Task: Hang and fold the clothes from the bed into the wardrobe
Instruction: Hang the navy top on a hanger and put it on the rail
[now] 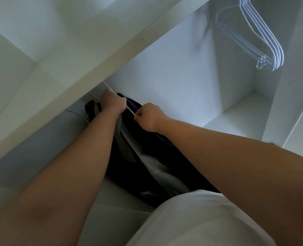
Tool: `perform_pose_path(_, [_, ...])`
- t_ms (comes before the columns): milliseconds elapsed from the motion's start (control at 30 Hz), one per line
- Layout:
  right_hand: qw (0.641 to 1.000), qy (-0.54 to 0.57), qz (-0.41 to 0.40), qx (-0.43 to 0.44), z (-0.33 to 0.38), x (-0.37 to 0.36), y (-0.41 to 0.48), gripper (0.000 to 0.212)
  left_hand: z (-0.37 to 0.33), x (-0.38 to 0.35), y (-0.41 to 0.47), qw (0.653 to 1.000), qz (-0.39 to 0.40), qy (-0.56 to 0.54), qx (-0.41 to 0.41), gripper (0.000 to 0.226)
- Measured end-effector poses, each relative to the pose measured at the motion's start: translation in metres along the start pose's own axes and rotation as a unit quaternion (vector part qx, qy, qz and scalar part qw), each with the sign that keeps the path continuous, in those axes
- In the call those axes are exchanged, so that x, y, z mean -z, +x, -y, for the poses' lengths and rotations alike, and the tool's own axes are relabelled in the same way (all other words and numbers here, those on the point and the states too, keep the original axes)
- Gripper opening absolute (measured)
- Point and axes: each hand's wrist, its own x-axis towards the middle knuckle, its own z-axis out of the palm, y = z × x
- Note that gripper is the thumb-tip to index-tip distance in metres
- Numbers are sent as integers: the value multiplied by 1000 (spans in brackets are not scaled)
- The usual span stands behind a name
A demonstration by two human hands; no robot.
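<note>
Evidently, the thin white wire hanger [130, 110] ran slantwise between the hands, upper left to lower right. The left hand [113, 102] was curled round its upper stretch and lay nearer the hook end, while the right hand [148, 117] pinched its lower end. The dark navy garment [126, 174] hung from it just below both hands, inside the white wardrobe [182, 77].

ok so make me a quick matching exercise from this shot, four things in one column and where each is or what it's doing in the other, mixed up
Things:
1. left hand
2. right hand
3. dark garment
4. empty hangers

States:
a. hanging at the top right of the wardrobe
b. pinching the held hanger at its end nearer the camera
c. draped below both hands
d. gripping the held hanger farther in

Pairs: 1-d, 2-b, 3-c, 4-a
</note>
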Motion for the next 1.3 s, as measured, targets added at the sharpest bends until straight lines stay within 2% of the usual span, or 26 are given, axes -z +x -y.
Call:
perform_pose_path(67, [1000,28,3,-8,-4,5,-4,40,-7,8,-6,987,-13,158,-20,38])
perform_pose_path(133, [998,51,-14,-20,-10,14,-7,42,-17,15,-15,968,-5,250,-31,43])
perform_pose_path(200, [997,58,-37,-36,-19,27,-12,42,-30,16,-26,953,-1,301,-37,37])
perform_pose_path(267, [994,65,-65,-57,-31,43,-18,35,-50,10,-37,950,2,306,-61,26])
perform_pose_path(333, [987,81,-102,-90,-48,61,-24,29,-77,-1,-46,962,10,258,-95,20])
perform_pose_path(400, [978,82,-143,-127,-66,81,-33,28,-105,-16,-56,970,33,201,-129,28])
perform_pose_path(567, [952,66,-208,-212,-120,138,-69,23,-170,-68,-76,980,135,28,-144,38])
perform_pose_path(700, [934,55,-244,-254,-159,185,-98,24,-222,-109,-98,962,210,-121,-128,25])
perform_pose_path(833, [929,37,-264,-257,-188,220,-117,24,-267,-138,-110,934,252,-237,-91,19])
perform_pose_path(1067, [932,32,-265,-245,-213,265,-130,22,-330,-174,-102,924,251,-286,-44,21])
perform_pose_path(1200, [929,35,-273,-247,-218,287,-121,23,-357,-181,-96,903,270,-334,8,24])
perform_pose_path(1300, [927,28,-282,-246,-219,301,-105,25,-370,-187,-93,892,295,-342,12,28])
